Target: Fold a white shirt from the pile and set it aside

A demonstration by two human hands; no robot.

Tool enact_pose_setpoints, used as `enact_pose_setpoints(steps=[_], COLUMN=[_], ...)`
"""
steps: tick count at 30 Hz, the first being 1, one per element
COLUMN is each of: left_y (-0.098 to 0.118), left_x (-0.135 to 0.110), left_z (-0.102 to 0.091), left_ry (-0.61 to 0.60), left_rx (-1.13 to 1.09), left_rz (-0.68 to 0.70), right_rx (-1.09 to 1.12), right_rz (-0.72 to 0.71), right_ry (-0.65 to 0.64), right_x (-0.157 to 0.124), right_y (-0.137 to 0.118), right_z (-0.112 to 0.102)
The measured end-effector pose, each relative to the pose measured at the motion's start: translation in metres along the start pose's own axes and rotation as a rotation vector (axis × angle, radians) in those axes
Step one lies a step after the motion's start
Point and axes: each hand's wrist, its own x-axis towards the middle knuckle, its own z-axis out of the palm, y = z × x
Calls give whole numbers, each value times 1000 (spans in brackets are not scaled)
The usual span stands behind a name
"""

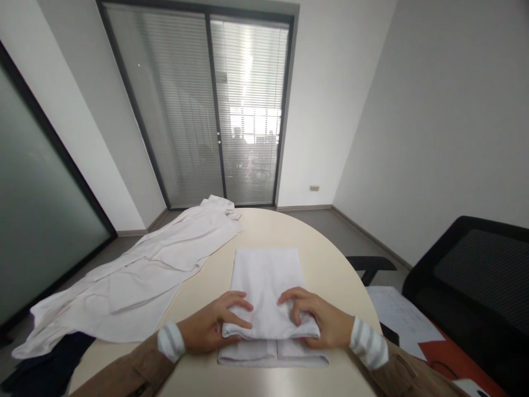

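A white folded cloth garment (268,275) lies lengthwise on the pale round table (289,226), its near part doubled over in a thick fold. At the left end of that fold is my left hand (215,322), fingers on top and thumb underneath, closed on the cloth. My right hand (316,317) grips the right end in the same way, with its fingers curled on the upper layer. A lower layer of the garment shows flat on the table beneath the fold.
A second white garment (157,270) is spread over the table's left side and hangs past its edge. Dark blue cloth (49,364) lies below it. To the right stand a black mesh chair (475,275) and papers (400,317) on an orange-red surface.
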Motion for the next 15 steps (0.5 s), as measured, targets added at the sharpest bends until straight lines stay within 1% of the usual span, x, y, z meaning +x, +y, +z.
enact_pose_setpoints(steps=[4, 7, 10, 13, 15], left_y=[8, 9, 1, -18, -32], left_x=[0, 0, 3, 11, 18], left_z=[5, 7, 7, 3, -2], left_ry=[-107, -159, -115, -39, 5], left_rx=[183, 292, 335, 372, 384], left_rz=[35, 70, 86, 73, 39], right_rx=[-92, -171, -221, -234, -230], right_rz=[-6, 35, 95, 139, 135], right_ry=[-88, -144, -154, -142, -98], right_x=[-3, -1, 6, 18, 26], right_y=[3, 10, 19, 31, 41], right_z=[9, 10, 4, -5, -10])
